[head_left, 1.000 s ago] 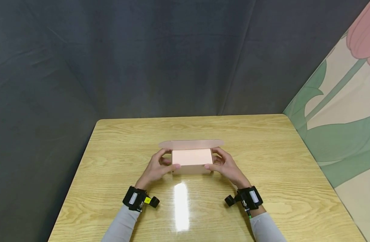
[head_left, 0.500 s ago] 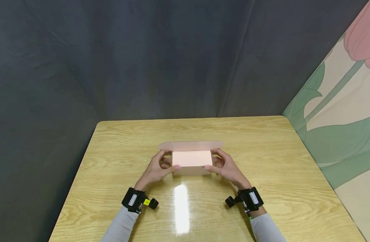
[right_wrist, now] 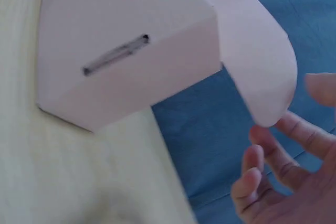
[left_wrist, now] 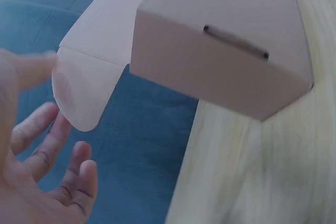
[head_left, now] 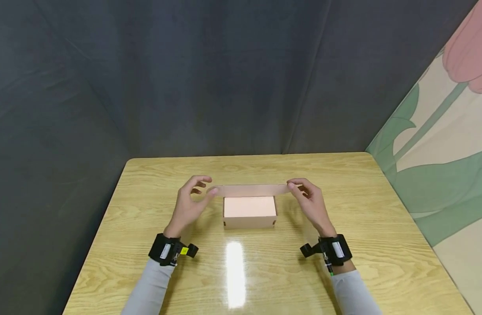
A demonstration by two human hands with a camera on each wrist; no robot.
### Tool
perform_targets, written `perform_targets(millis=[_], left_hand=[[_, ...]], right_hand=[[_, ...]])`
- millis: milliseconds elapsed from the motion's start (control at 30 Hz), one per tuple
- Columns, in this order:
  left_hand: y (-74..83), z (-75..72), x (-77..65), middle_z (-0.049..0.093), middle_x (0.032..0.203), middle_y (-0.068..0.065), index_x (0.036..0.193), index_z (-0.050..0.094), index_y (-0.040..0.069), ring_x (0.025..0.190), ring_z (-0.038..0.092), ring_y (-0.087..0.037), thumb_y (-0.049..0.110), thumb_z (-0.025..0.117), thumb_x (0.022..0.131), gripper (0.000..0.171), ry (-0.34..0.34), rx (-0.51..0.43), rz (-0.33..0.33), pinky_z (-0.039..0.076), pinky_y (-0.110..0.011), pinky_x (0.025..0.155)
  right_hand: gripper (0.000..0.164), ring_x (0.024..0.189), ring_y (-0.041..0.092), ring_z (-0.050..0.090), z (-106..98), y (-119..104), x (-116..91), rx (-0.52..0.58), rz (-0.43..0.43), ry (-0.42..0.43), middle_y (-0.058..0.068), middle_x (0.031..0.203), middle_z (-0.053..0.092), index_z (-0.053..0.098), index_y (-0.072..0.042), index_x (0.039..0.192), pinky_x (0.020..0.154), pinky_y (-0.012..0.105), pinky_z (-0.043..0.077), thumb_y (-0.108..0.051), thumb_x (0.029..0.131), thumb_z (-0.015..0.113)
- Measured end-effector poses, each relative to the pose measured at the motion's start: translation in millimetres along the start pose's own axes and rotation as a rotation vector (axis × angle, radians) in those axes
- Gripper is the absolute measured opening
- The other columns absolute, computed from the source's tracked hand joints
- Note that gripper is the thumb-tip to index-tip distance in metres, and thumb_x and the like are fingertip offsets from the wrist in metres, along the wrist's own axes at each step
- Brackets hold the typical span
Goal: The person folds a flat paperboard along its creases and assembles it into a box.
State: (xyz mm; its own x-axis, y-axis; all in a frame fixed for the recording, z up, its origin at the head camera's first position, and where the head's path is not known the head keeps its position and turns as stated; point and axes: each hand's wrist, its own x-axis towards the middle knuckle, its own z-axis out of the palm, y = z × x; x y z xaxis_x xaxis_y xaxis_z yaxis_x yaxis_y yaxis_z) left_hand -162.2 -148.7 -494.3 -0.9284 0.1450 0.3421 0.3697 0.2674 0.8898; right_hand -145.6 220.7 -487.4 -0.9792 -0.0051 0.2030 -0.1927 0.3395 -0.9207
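Note:
A small pale pink cardboard box (head_left: pixel 249 212) sits on the table, with a long flap (head_left: pixel 249 190) standing up along its far side. The flap ends in rounded ears; the left wrist view shows the left ear (left_wrist: pixel 86 87) and the right wrist view the right ear (right_wrist: pixel 268 80). My left hand (head_left: pixel 187 205) is at the left ear, its thumb at the edge and its other fingers spread loosely behind. At the right ear is my right hand (head_left: pixel 312 203), fingertips by the tip from behind, thumb just off the edge. The box's inside is hidden.
Box and hands are on a wood-grain table (head_left: pixel 146 183). Behind it hangs a dark curtain (head_left: pixel 209 87), and a flower-patterned cloth (head_left: pixel 453 144) lies to the right. A bright glare patch (head_left: pixel 235 273) shows in front of the box.
Both hands have let go of the box's sides and moved outward and away from me, up to the ends of the flap. The box has stayed in place.

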Motion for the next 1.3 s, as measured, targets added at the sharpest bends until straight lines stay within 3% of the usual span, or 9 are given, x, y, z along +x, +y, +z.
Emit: perform_targets(millis=[100, 200, 333, 567, 900, 1100, 1300], left_hand=[[1.4, 1.3, 3.4, 0.074, 0.121, -0.009, 0.119, 0.076, 0.013, 0.107, 0.067, -0.036, 0.016, 0.082, 0.096, 0.024, 0.024, 0.054, 0.05, 0.054, -0.055, 0.089], [1.6, 4.6, 5.1, 0.077, 0.112, -0.009, 0.111, 0.079, 0.012, 0.1, 0.07, -0.031, 0.013, 0.082, 0.096, 0.016, 0.066, 0.051, 0.094, 0.057, -0.055, 0.084], [1.2, 7.4, 5.7, 0.079, 0.103, -0.008, 0.104, 0.081, 0.01, 0.092, 0.072, -0.025, 0.009, 0.082, 0.095, 0.009, 0.105, 0.053, 0.148, 0.059, -0.048, 0.079], [4.9, 6.9, 3.6, 0.079, 0.097, -0.006, 0.1, 0.082, 0.009, 0.085, 0.072, -0.019, 0.01, 0.083, 0.094, 0.006, 0.109, 0.123, 0.187, 0.062, -0.042, 0.075], [12.8, 5.5, 0.1, 0.077, 0.09, -0.004, 0.097, 0.083, 0.01, 0.074, 0.071, -0.014, 0.011, 0.085, 0.092, 0.005, 0.125, 0.099, 0.168, 0.061, -0.022, 0.067], [16.6, 7.1, -2.6, 0.079, 0.094, -0.004, 0.1, 0.085, 0.013, 0.076, 0.074, -0.016, 0.014, 0.085, 0.093, 0.007, 0.121, 0.073, 0.129, 0.062, -0.022, 0.067], [17.7, 7.4, -4.3, 0.079, 0.098, -0.004, 0.102, 0.085, 0.014, 0.082, 0.075, -0.018, 0.018, 0.082, 0.097, 0.007, 0.093, 0.043, 0.056, 0.064, -0.029, 0.07]], right_hand=[[0.016, 0.094, 0.016, 0.06, 0.0, -4.6, 5.3, -0.066, -0.117, 0.037, 0.012, 0.113, 0.071, 0.077, -0.005, 0.117, 0.075, 0.022, 0.048, -0.012, 0.104, 0.072], [0.01, 0.088, 0.013, 0.057, 1.1, -7.2, 7.6, -0.11, -0.201, 0.069, 0.011, 0.104, 0.073, 0.08, -0.007, 0.107, 0.071, 0.02, 0.045, -0.004, 0.099, 0.076], [0.01, 0.084, 0.009, 0.057, 3.1, -9.9, 5.8, -0.156, -0.254, 0.1, 0.012, 0.095, 0.074, 0.081, -0.004, 0.101, 0.069, 0.02, 0.045, 0.003, 0.097, 0.075], [0.009, 0.08, 0.007, 0.057, 7.5, -34.2, -2.5, -0.194, -0.315, 0.129, 0.013, 0.088, 0.073, 0.081, 0.0, 0.096, 0.067, 0.024, 0.046, 0.007, 0.095, 0.075], [0.007, 0.074, 0.012, 0.063, 7.1, -19.2, 1.8, -0.196, -0.257, 0.105, 0.011, 0.088, 0.075, 0.081, -0.002, 0.098, 0.067, 0.016, 0.052, 0.003, 0.095, 0.077], [0.007, 0.071, 0.012, 0.064, 5.0, -19.1, 0.9, -0.188, -0.217, 0.061, 0.005, 0.093, 0.077, 0.082, -0.01, 0.103, 0.067, 0.017, 0.054, -0.007, 0.098, 0.078], [0.009, 0.068, 0.013, 0.063, 5.5, -21.5, -1.2, -0.176, -0.206, 0.047, 0.007, 0.097, 0.077, 0.082, -0.01, 0.107, 0.064, 0.019, 0.052, -0.011, 0.099, 0.077]])
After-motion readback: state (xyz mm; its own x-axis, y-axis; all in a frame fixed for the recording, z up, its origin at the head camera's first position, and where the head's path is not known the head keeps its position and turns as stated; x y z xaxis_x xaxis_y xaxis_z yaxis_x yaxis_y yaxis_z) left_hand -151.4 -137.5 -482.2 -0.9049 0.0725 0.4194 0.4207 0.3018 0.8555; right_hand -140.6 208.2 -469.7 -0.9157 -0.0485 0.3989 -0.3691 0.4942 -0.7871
